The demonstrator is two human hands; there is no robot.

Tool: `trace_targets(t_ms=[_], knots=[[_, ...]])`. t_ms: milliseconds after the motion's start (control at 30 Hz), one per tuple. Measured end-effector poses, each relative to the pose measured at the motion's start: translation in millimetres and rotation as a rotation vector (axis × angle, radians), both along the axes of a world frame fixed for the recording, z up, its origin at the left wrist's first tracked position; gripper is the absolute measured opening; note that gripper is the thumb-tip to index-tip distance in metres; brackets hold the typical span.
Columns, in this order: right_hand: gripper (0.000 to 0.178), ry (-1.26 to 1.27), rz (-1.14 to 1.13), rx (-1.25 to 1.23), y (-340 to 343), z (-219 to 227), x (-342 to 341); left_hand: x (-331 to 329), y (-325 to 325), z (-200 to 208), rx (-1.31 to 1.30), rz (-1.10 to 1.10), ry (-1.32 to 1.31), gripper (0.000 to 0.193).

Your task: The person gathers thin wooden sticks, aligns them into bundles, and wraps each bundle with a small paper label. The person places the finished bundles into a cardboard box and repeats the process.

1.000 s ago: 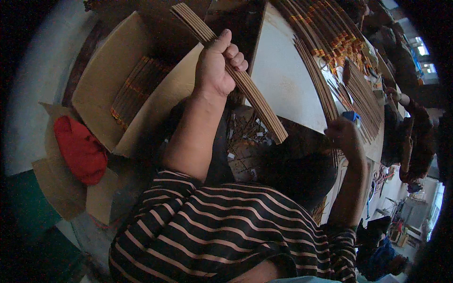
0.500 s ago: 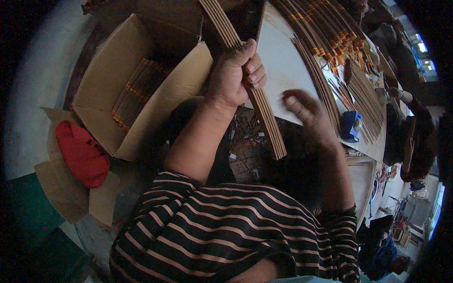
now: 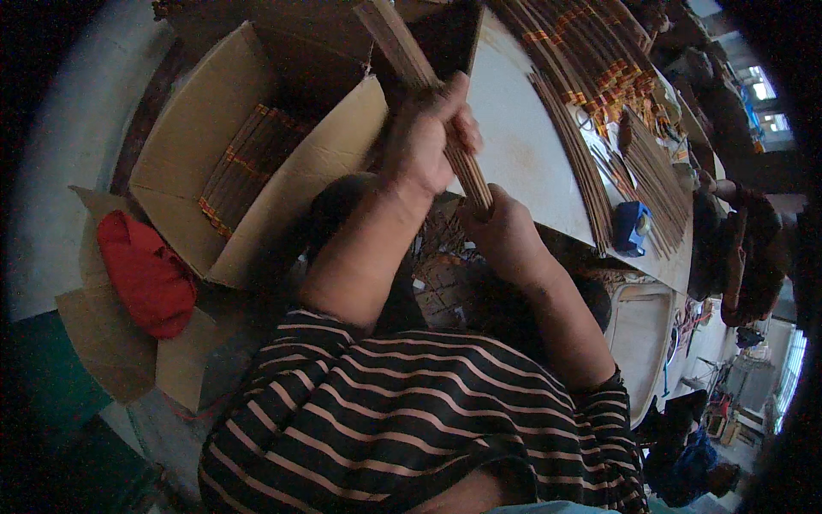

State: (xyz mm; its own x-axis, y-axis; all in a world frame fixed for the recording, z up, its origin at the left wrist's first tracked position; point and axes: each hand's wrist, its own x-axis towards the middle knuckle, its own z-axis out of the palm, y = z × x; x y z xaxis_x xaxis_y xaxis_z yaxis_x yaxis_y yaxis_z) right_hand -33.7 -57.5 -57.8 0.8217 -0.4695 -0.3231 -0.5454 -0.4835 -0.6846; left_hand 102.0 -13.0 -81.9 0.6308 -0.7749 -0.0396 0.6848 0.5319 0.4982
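Observation:
My left hand is wrapped around the middle of a bundle of thin brown sticks, slightly blurred. The bundle slants from the upper left down toward my right hand. Curled around its lower end, the right hand covers the tips of the sticks. Both hands are over the gap between an open cardboard box on the left and a white tabletop on the right. Inside the box lie several stick bundles with red and yellow bands.
More banded sticks cover the far table, with a row of plain sticks and loose sticks nearer. A blue tape dispenser stands at the table edge. Red cloth rests on a box flap. Another person's arm shows at right.
My right hand has moved left from beside the bundle and closed around its lower end. The bundle has turned a little in my left hand, which stays in about the same place.

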Motion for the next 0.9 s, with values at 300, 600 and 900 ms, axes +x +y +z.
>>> trace_targets(t_ms=[300, 600, 900], knots=[[0.04, -0.521, 0.061, -0.226, -14.3, -15.9, -7.0, -5.0, 6.0, 7.9, 0.008, 0.043, -0.096, 0.031], [0.025, -0.291, -0.108, -0.104, -9.5, 7.3, -3.8, -8.9, 4.3, 6.9, 0.028, 0.076, -0.187, 0.032], [0.022, -0.184, -0.095, -0.093, -9.8, 20.9, -0.7, -10.6, 2.5, 6.6, 0.049, 0.072, -0.187, 0.034]])
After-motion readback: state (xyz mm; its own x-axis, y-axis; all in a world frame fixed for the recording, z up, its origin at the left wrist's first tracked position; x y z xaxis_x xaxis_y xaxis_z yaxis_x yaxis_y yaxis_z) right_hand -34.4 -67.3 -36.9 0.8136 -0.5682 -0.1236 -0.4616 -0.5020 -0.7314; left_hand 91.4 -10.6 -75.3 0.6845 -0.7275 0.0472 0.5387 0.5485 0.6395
